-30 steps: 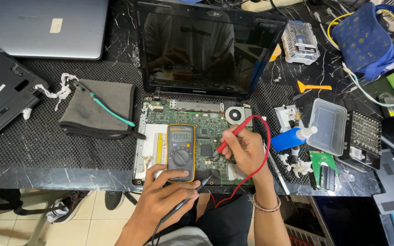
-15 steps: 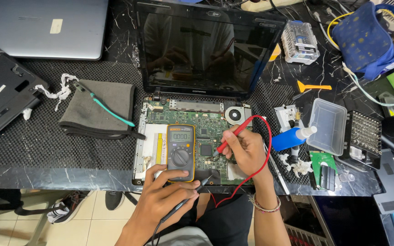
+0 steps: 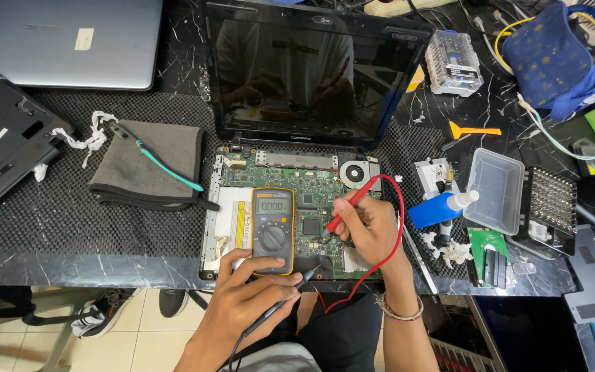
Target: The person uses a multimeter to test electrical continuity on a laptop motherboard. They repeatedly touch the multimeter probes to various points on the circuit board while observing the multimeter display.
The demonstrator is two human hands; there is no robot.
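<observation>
You have one view only, from the head camera: it looks steeply down from above at the black table [image 3: 105, 265], quite near, facing the opened laptop [image 3: 290, 207].

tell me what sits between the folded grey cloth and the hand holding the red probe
In the head view, the yellow multimeter lies between the grey cloth and the right hand, resting on the opened laptop's circuit board.

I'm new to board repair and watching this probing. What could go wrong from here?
1. The right hand holds the red probe on the crowded board; a slip might bridge neighbouring parts.
2. The meter rests on the board and may slide.
3. The red lead loops by the wrist and could snag.
</observation>
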